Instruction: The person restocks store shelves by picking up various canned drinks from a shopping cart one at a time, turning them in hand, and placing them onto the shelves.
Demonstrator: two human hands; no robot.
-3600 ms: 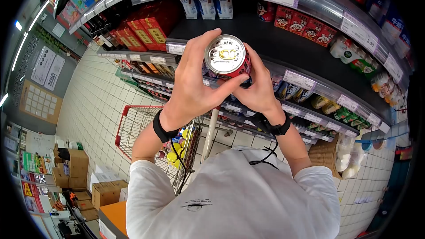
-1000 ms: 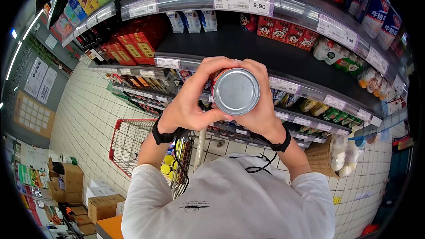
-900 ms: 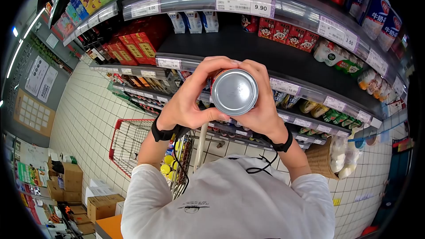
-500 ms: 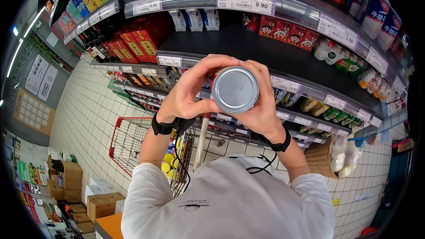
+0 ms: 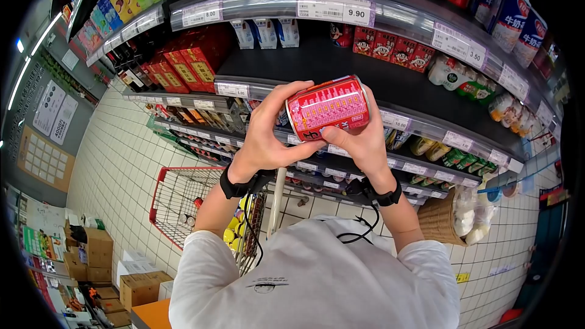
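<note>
A red can (image 5: 329,106) with printed text lies sideways between my two hands, raised in front of the store shelves. Its printed side faces me. My left hand (image 5: 272,131) is wrapped round the can's left end, the thumb along its lower edge. On the right end, my right hand (image 5: 364,146) grips it, with the thumb pressed on the label. Both wrists carry black straps with cords. Behind the can, a dark shelf (image 5: 268,64) holds red cartons (image 5: 384,45) and another red can (image 5: 342,35).
A red-rimmed shopping cart (image 5: 177,198) with yellow-topped goods stands at lower left. To the right, a wicker basket (image 5: 436,216) sits by the shelf's end. Cardboard boxes (image 5: 141,286) are stacked at far left on the tiled floor.
The can has been turned from showing its flat metal end to showing its printed side. Both hands have shifted their grip with it and stay at about the same place.
</note>
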